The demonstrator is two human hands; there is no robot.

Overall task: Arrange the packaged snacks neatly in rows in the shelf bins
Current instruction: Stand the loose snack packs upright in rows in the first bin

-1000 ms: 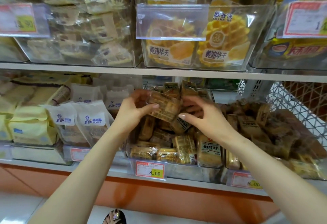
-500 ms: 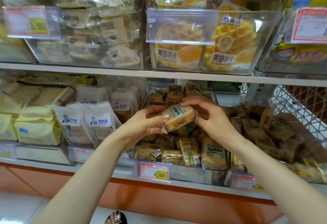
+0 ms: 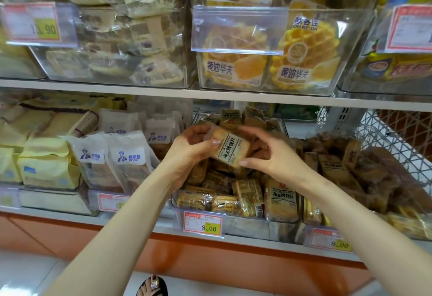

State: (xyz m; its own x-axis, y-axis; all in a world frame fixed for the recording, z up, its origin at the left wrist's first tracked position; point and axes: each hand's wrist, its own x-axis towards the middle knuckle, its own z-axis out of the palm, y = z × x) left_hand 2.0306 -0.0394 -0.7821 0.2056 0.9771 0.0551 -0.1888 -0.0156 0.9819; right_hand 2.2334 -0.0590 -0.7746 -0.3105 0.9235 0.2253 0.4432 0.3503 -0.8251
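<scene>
Down at the floor, one sandalled foot [image 3: 153,284] shows on pale tile. Along the lower shelf's front edge, two red-framed price tags [image 3: 203,225] read 8.00. Behind the nearer one sits a clear plastic bin [image 3: 275,228] heaped loosely with glossy, rectangular snack packs [image 3: 243,196], too tumbled to count. One upright pack stands at its front right.

Above that heap, two hands hold a single snack pack [image 3: 231,147], tilted. The left hand [image 3: 189,153] curls round its left end with the thumb on the front. The right hand [image 3: 278,155] pinches its right end between thumb and fingers.

Left of the bin, two matt white pouches [image 3: 109,162] stand in front, with more behind. To the right lie crinkled brown packets [image 3: 350,169] beside white wire mesh [image 3: 392,136]. On the upper shelf, a clear bin holds three yellow waffle packs [image 3: 304,45].
</scene>
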